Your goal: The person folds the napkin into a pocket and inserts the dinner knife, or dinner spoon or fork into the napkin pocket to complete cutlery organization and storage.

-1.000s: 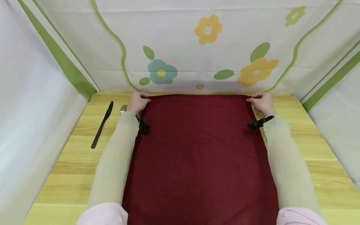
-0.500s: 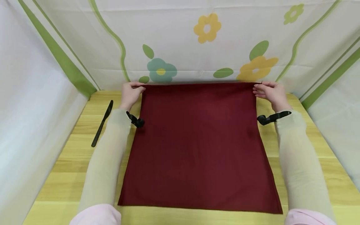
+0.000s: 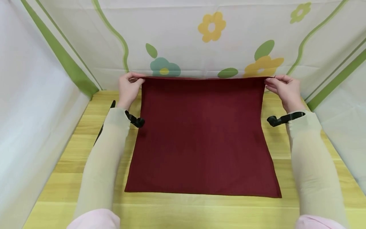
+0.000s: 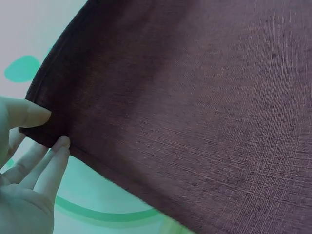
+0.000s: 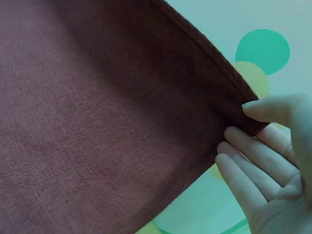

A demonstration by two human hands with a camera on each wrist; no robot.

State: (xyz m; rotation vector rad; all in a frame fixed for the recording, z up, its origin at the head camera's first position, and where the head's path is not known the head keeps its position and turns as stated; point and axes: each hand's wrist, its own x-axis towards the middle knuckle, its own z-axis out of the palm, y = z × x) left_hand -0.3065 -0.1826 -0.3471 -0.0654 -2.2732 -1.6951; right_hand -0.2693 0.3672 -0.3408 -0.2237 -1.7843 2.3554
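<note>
A dark red cloth [image 3: 203, 140] hangs from both hands at its far edge, raised in front of the back curtain, while its near part lies on the table. My left hand [image 3: 129, 89] pinches the far left corner; in the left wrist view the thumb [image 4: 31, 114] lies over the cloth [image 4: 185, 107] at that corner. My right hand [image 3: 286, 90] pinches the far right corner. Seen from the right wrist, the thumb [image 5: 268, 108] and index finger grip the cloth [image 5: 112, 107], with the other fingertips against its edge.
Beneath it all is a wood-patterned table [image 3: 186, 211]. A black knife [image 3: 98, 135] lies at the left, partly covered by the left sleeve [image 3: 105, 159]. A white curtain [image 3: 177, 28] with printed flowers closes off the back, and white cloth walls stand at both sides.
Both hands have lifted the cloth's far edge and spread slightly apart. Its near edge has slid away from me into view. The fork by the left hand is now hidden.
</note>
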